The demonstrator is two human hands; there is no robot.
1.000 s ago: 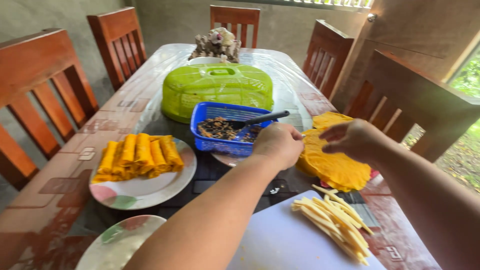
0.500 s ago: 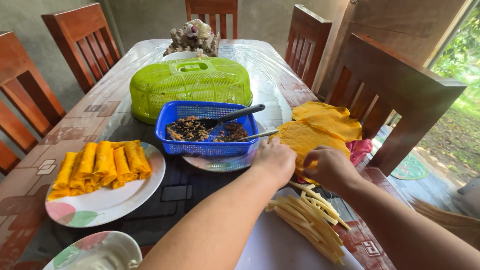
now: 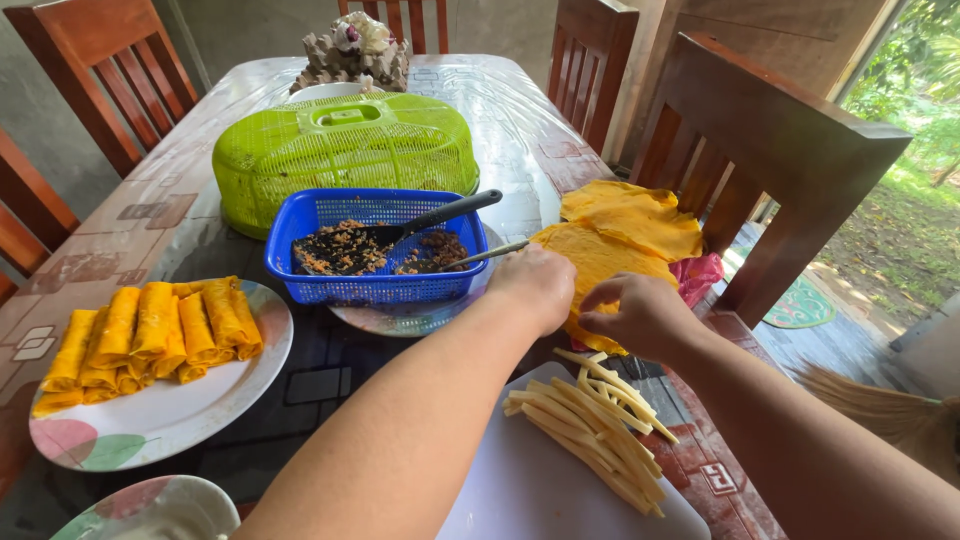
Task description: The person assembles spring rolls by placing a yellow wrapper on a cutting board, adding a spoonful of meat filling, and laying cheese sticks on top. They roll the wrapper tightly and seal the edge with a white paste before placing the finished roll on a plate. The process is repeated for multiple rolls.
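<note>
A stack of thin yellow wrappers lies at the table's right edge. My left hand rests curled on the near wrapper's left side. My right hand pinches that wrapper's near edge. Pale yellow sticks lie in a pile on a white cutting board just below my hands. Left of my hands, a blue basket holds dark minced filling and a black-handled spoon. A metal utensil pokes out toward my left hand.
A plate of rolled yellow wraps sits at the left, with another plate below it. A green mesh food cover stands behind the basket. Wooden chairs ring the table. Pink cloth shows under the wrappers.
The view has swung right and down. My right hand dropped from above the wrappers to their near edge and pinched it. My left hand stayed on the stack.
</note>
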